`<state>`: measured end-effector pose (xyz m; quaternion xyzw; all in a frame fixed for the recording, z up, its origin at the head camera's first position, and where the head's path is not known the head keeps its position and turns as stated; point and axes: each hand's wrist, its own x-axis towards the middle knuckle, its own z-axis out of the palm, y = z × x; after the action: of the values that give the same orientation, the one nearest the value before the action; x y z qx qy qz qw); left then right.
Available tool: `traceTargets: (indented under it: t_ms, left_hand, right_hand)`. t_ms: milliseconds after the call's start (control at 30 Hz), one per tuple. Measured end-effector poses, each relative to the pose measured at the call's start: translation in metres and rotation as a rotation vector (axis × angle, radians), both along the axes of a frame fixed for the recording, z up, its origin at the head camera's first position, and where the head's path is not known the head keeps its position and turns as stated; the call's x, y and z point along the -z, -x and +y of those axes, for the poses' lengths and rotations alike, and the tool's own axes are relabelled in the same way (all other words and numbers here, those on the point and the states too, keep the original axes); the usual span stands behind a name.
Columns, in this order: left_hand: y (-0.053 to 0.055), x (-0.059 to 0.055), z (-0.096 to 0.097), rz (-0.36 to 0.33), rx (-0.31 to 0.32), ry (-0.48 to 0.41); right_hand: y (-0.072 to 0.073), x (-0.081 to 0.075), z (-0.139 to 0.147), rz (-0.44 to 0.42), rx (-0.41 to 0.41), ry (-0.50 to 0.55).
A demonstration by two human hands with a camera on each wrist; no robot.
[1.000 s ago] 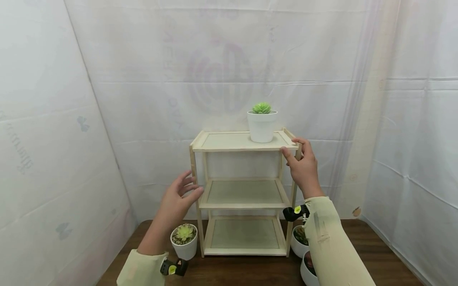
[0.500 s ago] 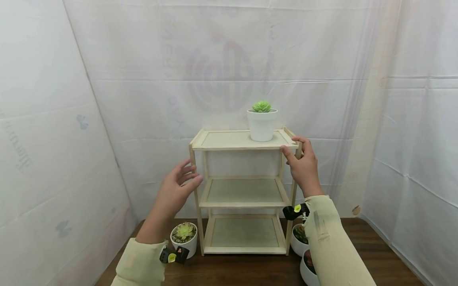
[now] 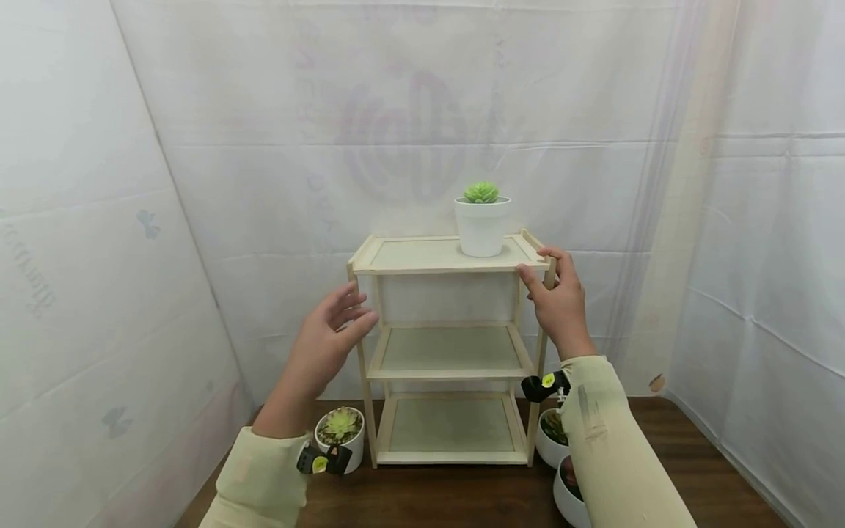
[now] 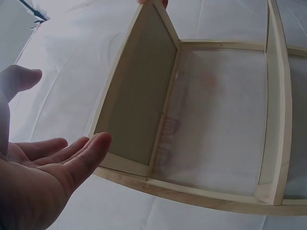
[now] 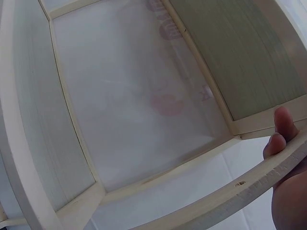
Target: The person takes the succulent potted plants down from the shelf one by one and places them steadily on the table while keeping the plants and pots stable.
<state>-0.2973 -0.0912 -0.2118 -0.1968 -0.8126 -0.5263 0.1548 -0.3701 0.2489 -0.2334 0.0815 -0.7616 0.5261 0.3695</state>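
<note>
A pale wooden three-tier shelf (image 3: pixel 449 375) stands upright in the middle of the head view. My right hand (image 3: pixel 561 301) grips its upper right corner, the thumb at the front edge and the fingers around the post; in the right wrist view, fingertips (image 5: pixel 284 123) show behind the post. By the left post, below the top tier, is my left hand (image 3: pixel 326 334), holding nothing. Its thumb stands apart from the extended fingers in the left wrist view; whether a fingertip touches the wood, I cannot tell. A white pot with a green succulent (image 3: pixel 482 226) sits on the top tier, toward the right.
Left of the shelf's foot, a white pot with a pale green succulent (image 3: pixel 350 447) stands on the dark wooden table (image 3: pixel 422 499). Two more white pots (image 3: pixel 551 451) are on the right, partly behind my right sleeve. White sheets (image 3: pixel 264 183) hang around the table.
My left hand has risen along the left post toward the top tier. The right hand keeps its hold on the corner. The whole head view has shifted slightly.
</note>
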Motion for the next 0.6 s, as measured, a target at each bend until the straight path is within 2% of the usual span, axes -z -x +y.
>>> traceTargets:
  t_ms: [233,600]
  left_hand:
    - [0.0022,-0.0056,0.0022,0.016,0.001,-0.006]
    - [0.0045,-0.0106,0.0068,0.012,0.049,-0.038]
  right_hand:
    - [0.0011,-0.0006,-0.0003,0.003,-0.001,-0.003]
    - [-0.0002,0.0018,0.0002,-0.001,-0.007,-0.001]
